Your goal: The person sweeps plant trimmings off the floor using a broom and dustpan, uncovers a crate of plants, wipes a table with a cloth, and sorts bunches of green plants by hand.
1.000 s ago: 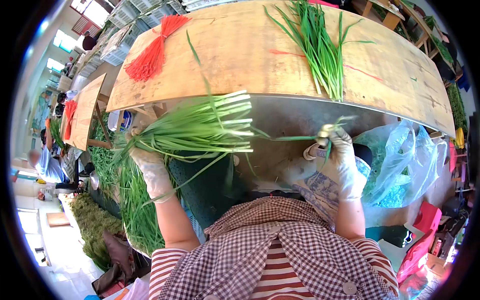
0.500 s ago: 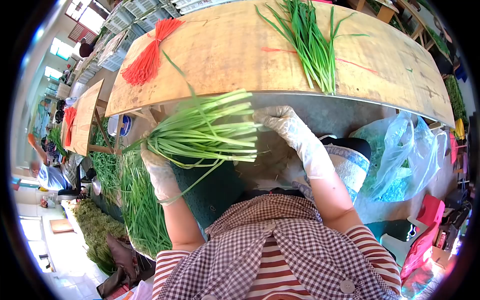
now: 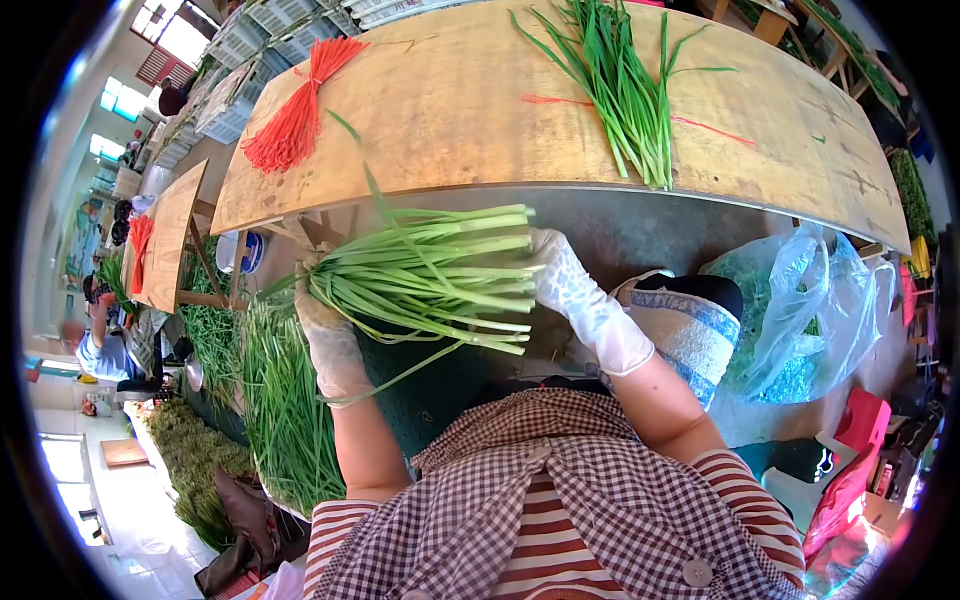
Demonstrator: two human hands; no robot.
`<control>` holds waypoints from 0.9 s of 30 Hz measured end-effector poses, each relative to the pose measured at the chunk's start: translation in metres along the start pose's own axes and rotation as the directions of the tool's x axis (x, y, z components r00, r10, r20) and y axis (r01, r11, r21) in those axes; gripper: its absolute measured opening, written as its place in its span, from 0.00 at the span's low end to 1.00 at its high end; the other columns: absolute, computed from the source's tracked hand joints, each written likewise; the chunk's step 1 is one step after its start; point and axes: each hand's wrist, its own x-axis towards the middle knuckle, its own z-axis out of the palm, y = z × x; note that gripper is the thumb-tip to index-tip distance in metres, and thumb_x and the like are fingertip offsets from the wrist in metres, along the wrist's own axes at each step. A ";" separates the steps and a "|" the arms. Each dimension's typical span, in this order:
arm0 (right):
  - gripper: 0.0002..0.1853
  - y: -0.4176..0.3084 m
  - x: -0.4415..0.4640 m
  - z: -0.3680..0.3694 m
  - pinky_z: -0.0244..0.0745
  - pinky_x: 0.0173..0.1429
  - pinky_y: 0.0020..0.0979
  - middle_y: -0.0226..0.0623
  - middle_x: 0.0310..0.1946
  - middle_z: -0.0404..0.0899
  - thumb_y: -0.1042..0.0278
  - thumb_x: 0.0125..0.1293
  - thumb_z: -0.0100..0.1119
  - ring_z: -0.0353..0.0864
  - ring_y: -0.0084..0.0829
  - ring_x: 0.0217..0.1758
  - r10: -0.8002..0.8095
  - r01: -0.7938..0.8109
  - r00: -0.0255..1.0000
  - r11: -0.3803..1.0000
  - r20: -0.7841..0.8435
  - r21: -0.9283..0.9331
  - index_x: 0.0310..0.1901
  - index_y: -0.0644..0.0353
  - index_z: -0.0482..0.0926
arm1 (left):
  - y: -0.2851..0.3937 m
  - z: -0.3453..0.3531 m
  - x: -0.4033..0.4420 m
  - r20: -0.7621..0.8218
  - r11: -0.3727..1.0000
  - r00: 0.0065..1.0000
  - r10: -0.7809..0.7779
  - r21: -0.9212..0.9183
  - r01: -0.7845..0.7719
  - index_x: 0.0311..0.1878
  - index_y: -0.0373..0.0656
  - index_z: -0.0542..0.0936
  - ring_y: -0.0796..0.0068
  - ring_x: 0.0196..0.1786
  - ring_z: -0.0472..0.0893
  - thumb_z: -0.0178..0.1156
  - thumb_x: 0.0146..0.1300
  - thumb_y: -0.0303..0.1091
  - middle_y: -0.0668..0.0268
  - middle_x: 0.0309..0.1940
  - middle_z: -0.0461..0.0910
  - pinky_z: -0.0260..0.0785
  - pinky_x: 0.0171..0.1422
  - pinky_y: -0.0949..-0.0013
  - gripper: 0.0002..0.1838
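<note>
My left hand, in a pale glove, grips a loose bunch of green stalks at its leafy end. The pale cut ends point right, held out between me and the table. My right hand, also gloved, is at those ends; its fingers are partly hidden behind the stalks, so what they hold cannot be made out. On the wooden table lies another green bunch across a red tie. A bundle of red ties is at the table's left.
Piled green stalks lie beside my left arm. A clear plastic bag stands at the right, near a red chair. A smaller table and a person are at the far left. White crates are stacked behind.
My right hand has come left to the stalk ends; the scrap it held one second ago no longer shows. The held bunch has shifted slightly right and down.
</note>
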 end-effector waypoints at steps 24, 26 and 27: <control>0.16 -0.011 -0.034 -0.014 0.74 0.56 0.27 0.39 0.45 0.82 0.66 0.59 0.63 0.80 0.29 0.48 0.003 0.005 1.000 0.926 0.021 -0.376 0.50 0.54 0.81 | -0.003 0.088 -0.048 0.663 0.833 0.733 0.152 -0.485 0.267 0.22 0.49 0.64 0.83 0.12 0.64 0.57 0.64 0.37 0.75 0.11 0.63 0.64 0.29 0.77 0.16; 0.11 0.008 -0.027 -0.001 0.76 0.49 0.31 0.41 0.39 0.83 0.65 0.59 0.62 0.81 0.37 0.43 -0.074 0.108 0.994 0.826 0.082 -0.554 0.43 0.56 0.83 | -0.004 0.088 -0.045 0.701 0.866 0.698 0.147 -0.432 0.252 0.23 0.48 0.65 0.82 0.12 0.65 0.57 0.64 0.38 0.74 0.11 0.64 0.65 0.31 0.76 0.16; 0.10 0.016 -0.027 0.003 0.76 0.47 0.32 0.41 0.38 0.82 0.65 0.59 0.61 0.81 0.38 0.42 -0.152 0.161 0.986 0.774 0.067 -0.612 0.41 0.57 0.82 | -0.003 0.087 -0.043 0.713 0.870 0.686 0.143 -0.421 0.256 0.23 0.48 0.65 0.82 0.12 0.65 0.56 0.65 0.38 0.74 0.11 0.64 0.66 0.31 0.76 0.16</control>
